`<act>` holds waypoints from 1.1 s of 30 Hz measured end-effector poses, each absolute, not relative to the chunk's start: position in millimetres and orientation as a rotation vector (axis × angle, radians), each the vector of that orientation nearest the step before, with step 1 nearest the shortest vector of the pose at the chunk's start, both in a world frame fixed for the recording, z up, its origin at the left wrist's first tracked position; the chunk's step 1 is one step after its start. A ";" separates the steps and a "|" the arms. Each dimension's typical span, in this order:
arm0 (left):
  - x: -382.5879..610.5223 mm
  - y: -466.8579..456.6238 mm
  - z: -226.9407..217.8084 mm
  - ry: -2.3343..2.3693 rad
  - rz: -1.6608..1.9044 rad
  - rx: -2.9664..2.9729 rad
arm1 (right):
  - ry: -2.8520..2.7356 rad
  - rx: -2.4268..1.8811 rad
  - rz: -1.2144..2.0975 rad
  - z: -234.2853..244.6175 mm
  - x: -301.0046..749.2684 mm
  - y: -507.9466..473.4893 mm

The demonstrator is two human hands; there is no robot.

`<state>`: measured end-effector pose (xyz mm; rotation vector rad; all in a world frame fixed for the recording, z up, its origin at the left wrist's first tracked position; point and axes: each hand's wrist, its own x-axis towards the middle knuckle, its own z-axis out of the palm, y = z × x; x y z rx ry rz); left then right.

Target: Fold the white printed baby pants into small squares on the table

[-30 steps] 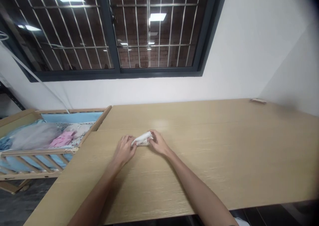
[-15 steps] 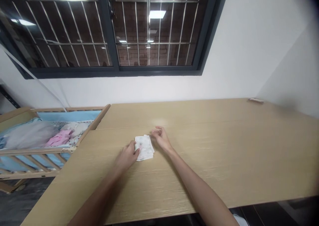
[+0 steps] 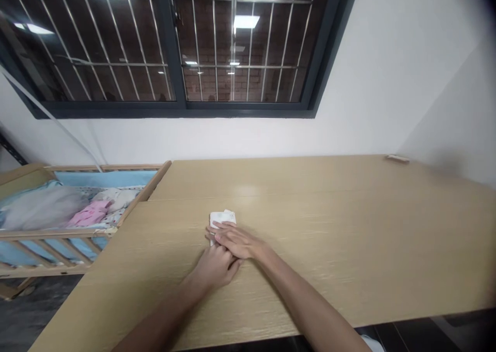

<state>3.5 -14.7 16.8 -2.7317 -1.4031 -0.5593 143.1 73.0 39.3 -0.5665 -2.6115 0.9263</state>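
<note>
A small folded white cloth (image 3: 222, 217) lies on the light wooden table (image 3: 349, 248), a little left of the middle. My right hand (image 3: 234, 241) lies flat across its near part, fingers stretched out to the left and pressing down. My left hand (image 3: 215, 266) sits just below and partly under the right one, its fingers tucked beneath the right hand, so I cannot see whether they are spread or curled. Only the far edge of the cloth shows beyond my fingers.
A wooden baby crib (image 3: 77, 233) with blue lining stands against the table's left end and holds pink, grey and white clothes (image 3: 91, 212). A small flat object (image 3: 396, 158) lies at the far right corner. A barred window (image 3: 174, 47) fills the wall behind.
The cloth has been folded down flat. My right hand moved from beside its right edge to lie on top of it, and my left hand slid in beneath the right.
</note>
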 end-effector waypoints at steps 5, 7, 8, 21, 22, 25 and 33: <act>1.0 -14.5 22.4 -1.512 -0.424 -2.751 | -2.691 -0.699 0.810 28.6 145.9 98.1; 0.6 -13.8 18.0 -1.538 -0.411 -2.721 | -2.687 -0.781 0.721 22.5 148.5 112.1; 0.8 -13.7 15.0 -1.543 -0.407 -2.712 | -2.681 -0.826 0.677 19.0 149.6 118.2; -42.0 22.9 22.0 -2.255 -0.633 -2.149 | -2.270 -0.969 0.369 -2.3 156.2 122.7; -43.7 24.8 20.8 -2.294 -0.615 -2.131 | -2.265 -0.957 0.347 -2.3 155.9 121.8; -43.6 28.9 16.6 -2.366 -0.593 -2.173 | -2.236 -0.935 0.328 -2.1 154.2 119.4; -43.4 20.7 35.1 -2.447 -0.723 -2.349 | -2.210 -1.130 0.412 11.2 147.9 84.1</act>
